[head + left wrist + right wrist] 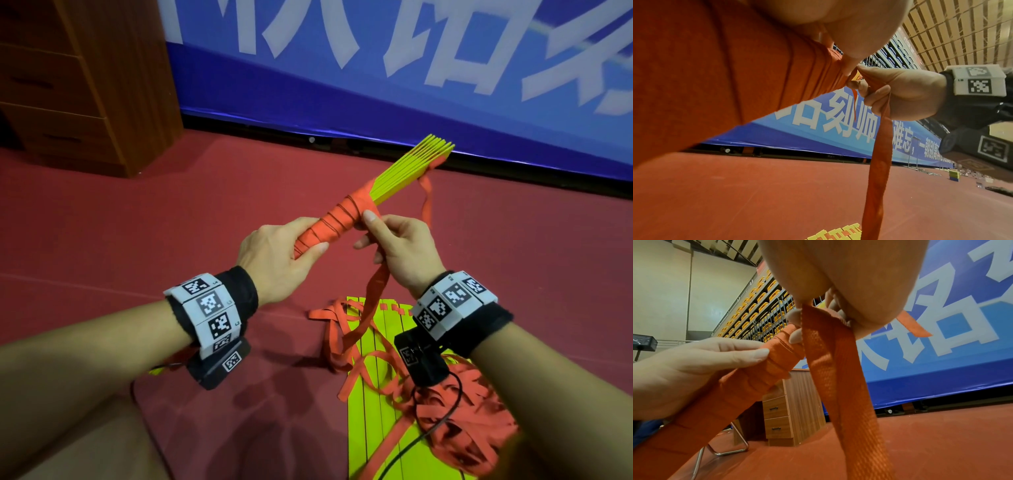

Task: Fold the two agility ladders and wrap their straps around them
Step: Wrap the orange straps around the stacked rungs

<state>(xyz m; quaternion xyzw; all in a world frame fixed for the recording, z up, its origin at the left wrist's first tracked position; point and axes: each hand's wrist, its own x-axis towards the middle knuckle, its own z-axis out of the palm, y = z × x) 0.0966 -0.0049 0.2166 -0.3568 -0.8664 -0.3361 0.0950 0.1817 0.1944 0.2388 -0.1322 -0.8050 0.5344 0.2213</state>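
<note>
**Above the red floor: one ladder bundle half wrapped**

Above the red floor point(171, 222), the left hand point(274, 260) grips the near end of the folded ladder point(404, 171), its fingers point(748, 353) curled round the orange strap point(373, 294) already wound there. The bundle tilts up and away toward the blue banner point(376, 85), its yellow rungs fanning slightly at the far end. The right hand point(397, 250) pinches the loose strap just beside the wound section, thumb pressed against the wrapping. From that hand the strap hangs down to the floor. Below, the second ladder point(373, 394) lies flat, unfolded rungs side by side, with tangled orange straps strewn over it. A wooden drawer cabinet point(85, 85) stands at the left.
</note>
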